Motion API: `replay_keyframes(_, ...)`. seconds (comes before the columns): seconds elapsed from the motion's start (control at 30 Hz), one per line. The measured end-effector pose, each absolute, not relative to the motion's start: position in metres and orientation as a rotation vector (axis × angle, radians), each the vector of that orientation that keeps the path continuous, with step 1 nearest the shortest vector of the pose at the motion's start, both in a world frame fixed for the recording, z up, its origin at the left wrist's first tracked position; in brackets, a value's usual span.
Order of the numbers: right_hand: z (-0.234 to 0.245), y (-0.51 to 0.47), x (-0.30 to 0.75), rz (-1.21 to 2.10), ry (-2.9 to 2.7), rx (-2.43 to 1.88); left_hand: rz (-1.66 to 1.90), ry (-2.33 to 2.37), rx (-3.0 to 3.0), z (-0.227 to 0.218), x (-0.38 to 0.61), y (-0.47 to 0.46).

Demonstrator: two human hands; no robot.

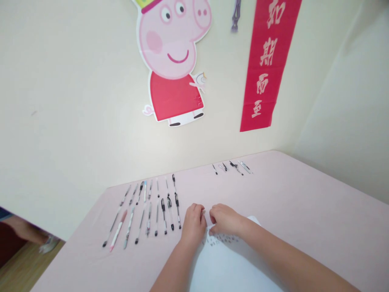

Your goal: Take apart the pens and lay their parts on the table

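- While I reach across it, the pink table spreads out beneath both my arms.
- The white paper lies in front of me, small dark marks, too blurred to read, near its far end.
- My left hand is at that end, fingers curled; I cannot tell if they grip anything.
- My right hand sits just beside it, fingers bent inward, their hold equally unclear.
- Two rows of pens lie to my left.
- A smaller cluster of pens lies near the back edge.

Red banner: "如期而至". Paper: small marks, unreadable.
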State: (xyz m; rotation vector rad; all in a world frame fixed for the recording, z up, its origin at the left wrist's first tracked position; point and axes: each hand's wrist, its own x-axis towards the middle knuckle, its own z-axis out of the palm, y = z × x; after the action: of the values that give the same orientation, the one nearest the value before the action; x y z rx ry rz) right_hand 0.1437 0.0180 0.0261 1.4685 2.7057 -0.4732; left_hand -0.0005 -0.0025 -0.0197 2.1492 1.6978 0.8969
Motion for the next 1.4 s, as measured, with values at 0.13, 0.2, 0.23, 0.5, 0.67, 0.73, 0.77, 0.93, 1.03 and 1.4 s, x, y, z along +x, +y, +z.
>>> replay_keyframes(0.13, 0.024, 0.019, 0.142, -0.442, 2.699, 1.454, 0.885, 1.691, 2.143, -0.018, -0.001, -0.004)
replay_keyframes(0.2, 0.024, 0.019, 0.142, -0.455, 2.687, 1.455, 0.883, 1.699, 2.132, -0.017, -0.001, -0.005)
replay_keyframes(0.23, 0.024, 0.019, 0.142, -0.47, 2.678, 1.455, 0.882, 1.703, 2.127, -0.016, -0.001, -0.005)
replay_keyframes(0.5, 0.023, 0.021, 0.14, -0.631, 2.651, 1.409, 0.952, 1.69, 2.108, -0.014, -0.005, -0.007)
replay_keyframes(0.67, 0.023, 0.024, 0.136, -0.661, 2.638, 1.392, 1.009, 1.683, 2.12, -0.012, -0.005, -0.011)
replay_keyframes(0.73, 0.024, 0.026, 0.134, -0.675, 2.629, 1.395, 1.008, 1.687, 2.119, -0.011, -0.006, -0.012)
replay_keyframes(0.77, 0.024, 0.026, 0.133, -0.688, 2.622, 1.402, 1.004, 1.695, 2.113, -0.011, -0.007, -0.011)
replay_keyframes(0.93, 0.022, 0.027, 0.129, -0.779, 2.593, 1.451, 0.966, 1.765, 2.095, -0.009, -0.016, -0.005)
replay_keyframes(1.03, 0.021, 0.027, 0.127, -0.819, 2.605, 1.462, 0.877, 1.842, 2.146, -0.004, -0.029, 0.0)
replay_keyframes(1.4, 0.023, 0.02, 0.115, -0.872, 2.627, 1.459, 0.299, 2.471, 2.288, 0.014, -0.055, 0.0)
